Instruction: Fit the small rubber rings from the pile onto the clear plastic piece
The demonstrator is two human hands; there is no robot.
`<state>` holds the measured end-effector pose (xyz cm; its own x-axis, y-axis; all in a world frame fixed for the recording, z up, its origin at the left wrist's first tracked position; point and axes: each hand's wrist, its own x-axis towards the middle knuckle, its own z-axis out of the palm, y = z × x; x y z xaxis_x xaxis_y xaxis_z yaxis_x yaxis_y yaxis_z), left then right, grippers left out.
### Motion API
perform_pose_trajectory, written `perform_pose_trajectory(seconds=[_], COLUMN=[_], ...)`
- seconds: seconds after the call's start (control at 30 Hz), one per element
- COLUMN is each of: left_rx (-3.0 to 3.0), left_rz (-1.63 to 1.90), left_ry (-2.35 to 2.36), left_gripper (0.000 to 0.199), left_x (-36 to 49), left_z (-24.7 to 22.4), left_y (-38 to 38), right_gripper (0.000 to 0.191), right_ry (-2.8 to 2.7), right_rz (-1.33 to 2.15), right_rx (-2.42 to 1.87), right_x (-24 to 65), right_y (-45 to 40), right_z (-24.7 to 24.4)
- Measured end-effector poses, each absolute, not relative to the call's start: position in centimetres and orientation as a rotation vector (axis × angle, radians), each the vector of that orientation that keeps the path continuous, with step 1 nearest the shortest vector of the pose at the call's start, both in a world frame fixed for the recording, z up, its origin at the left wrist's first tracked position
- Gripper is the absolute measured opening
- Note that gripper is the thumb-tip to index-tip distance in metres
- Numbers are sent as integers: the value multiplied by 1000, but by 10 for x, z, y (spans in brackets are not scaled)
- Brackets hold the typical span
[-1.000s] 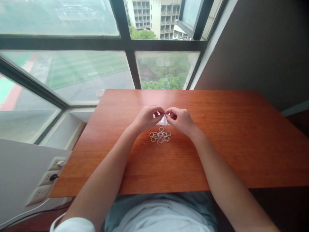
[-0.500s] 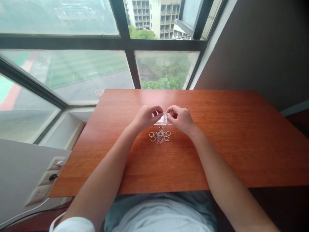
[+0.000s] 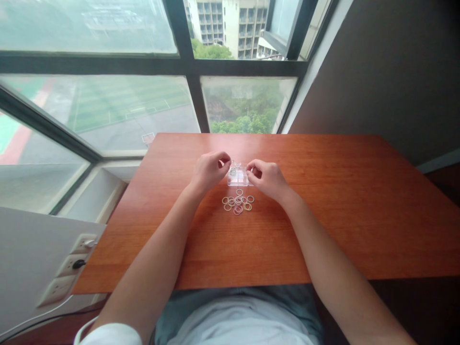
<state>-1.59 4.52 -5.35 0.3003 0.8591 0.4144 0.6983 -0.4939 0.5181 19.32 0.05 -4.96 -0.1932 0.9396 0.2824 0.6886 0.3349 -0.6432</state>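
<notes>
A small clear plastic box with compartments [image 3: 237, 181] sits on the table between my two hands. My left hand [image 3: 211, 168] is over the box's left back corner, thumb and forefinger pinched on a thin pale hair tie [image 3: 232, 161]. Below it, at least one more ring-shaped tie [image 3: 233, 171] shows in the left part of the box. At the right edge of the box, the fingers of my right hand [image 3: 268, 177] are curled closed; what they grip is hidden. In front of the box lies a loose cluster of pale, yellowish and pink hair ties [image 3: 238, 201].
The brown wooden table [image 3: 341, 206] extends far to the right and meets windows [image 3: 247, 103] at the back. On the low wall at left are power sockets [image 3: 68, 264] with plugs and cables. A grey wall [image 3: 377, 72] stands at the right.
My left hand has moved left and slightly back, away from my right hand, uncovering the box's left part and a tie at its fingertips. My right hand has shifted slightly left; the cluster stays put.
</notes>
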Motion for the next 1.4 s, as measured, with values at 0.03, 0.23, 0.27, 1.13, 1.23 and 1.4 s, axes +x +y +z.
perform_pose_trajectory(seconds=[0.03, 0.23, 0.27, 1.13, 1.23, 1.4], left_rx=[2324, 2313, 2314, 2332, 2339, 2335], left_rz=[968, 949, 956, 937, 919, 942], left_ry=[1456, 1495, 1490, 1417, 1409, 1421], left_gripper=[10, 11, 11, 12, 13, 12], left_x=[-17, -19, -19, -17, -17, -17], left_z=[-55, -57, -57, -58, -58, -58], left_y=[46, 48, 47, 47, 47, 47], right_gripper=[9, 9, 9, 10, 11, 13], right_ry=[-1965, -1991, -1997, -2154, -2194, -2266], right_rz=[505, 513, 510, 521, 502, 524], right_rx=[-1423, -1430, -1433, -1374, -1382, -1390], right_x=[193, 193, 193, 190, 189, 190], right_y=[0, 0, 0, -4, -6, -7], right_z=[-49, -48, -48, -45, -44, -44])
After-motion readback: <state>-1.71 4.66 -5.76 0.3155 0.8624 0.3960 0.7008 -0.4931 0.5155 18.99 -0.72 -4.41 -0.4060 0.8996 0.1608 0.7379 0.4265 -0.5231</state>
